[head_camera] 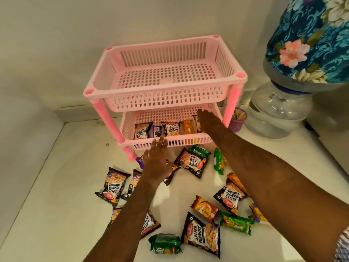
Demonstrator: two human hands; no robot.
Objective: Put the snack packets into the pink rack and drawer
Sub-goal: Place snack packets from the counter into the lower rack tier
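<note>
A pink two-tier rack (164,95) stands on the white counter. Its top basket holds nothing. In the lower basket (188,141) stand two salted peanuts packets (142,130), a small dark cookie pack (156,131), an orange packet (188,126) and one more packet at the right. My right hand (208,121) reaches into the lower basket and rests on that rightmost packet; whether it grips it is unclear. My left hand (156,162) hovers flat, fingers apart, just in front of the rack. Several peanut, green and orange packets (201,234) lie scattered on the counter.
A glass water dispenser base (277,114) with a floral-covered bottle (311,40) stands to the right of the rack. A small purple cup of toothpicks (238,120) sits between them. Walls close in behind and on the left.
</note>
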